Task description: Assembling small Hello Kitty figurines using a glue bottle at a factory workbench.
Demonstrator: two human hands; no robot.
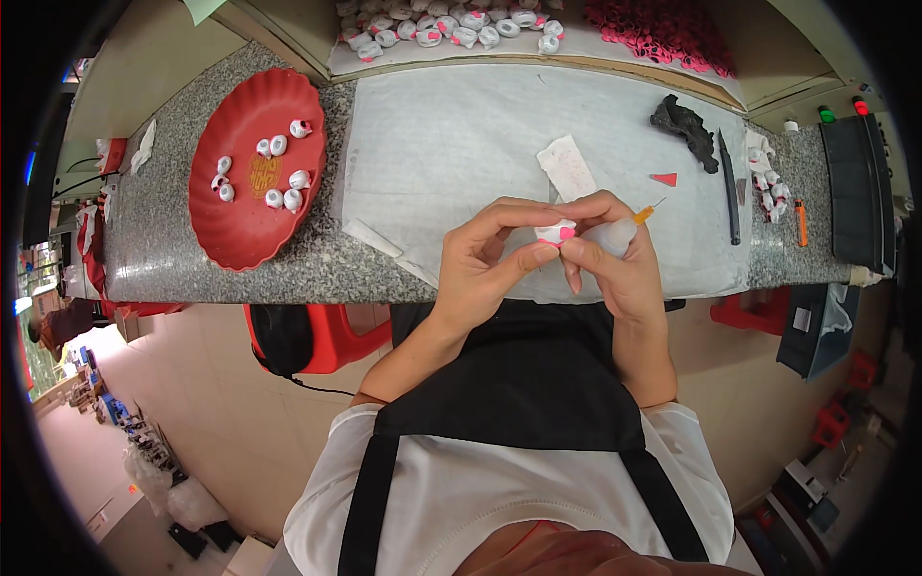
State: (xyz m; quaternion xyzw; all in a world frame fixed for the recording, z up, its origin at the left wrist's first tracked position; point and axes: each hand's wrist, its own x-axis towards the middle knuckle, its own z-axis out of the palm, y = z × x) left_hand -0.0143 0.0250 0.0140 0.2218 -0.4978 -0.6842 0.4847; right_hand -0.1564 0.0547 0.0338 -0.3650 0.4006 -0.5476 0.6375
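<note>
Close to the table's front edge, my left hand (485, 259) pinches a small white rounded piece (549, 233) with a bright pink patch. The thumb and forefinger of my right hand (634, 278) touch its other side. Tucked in that same right hand is a whitish translucent squeeze bottle (615, 236), whose orange needle tip (645, 215) points away to the upper right. Just beyond my hands lies a white folded tissue (567, 168) on the white sheet (442, 144). The underside of the held piece is hidden by my fingers.
A red scalloped dish (216, 206) at left holds several white pieces. On the right lie a crumpled black cloth (687, 130), a dark pen-like tool (729, 187), a red scrap (664, 179) and an orange stick (800, 223). A shelf behind holds white pieces (461, 29) and pink parts (663, 34).
</note>
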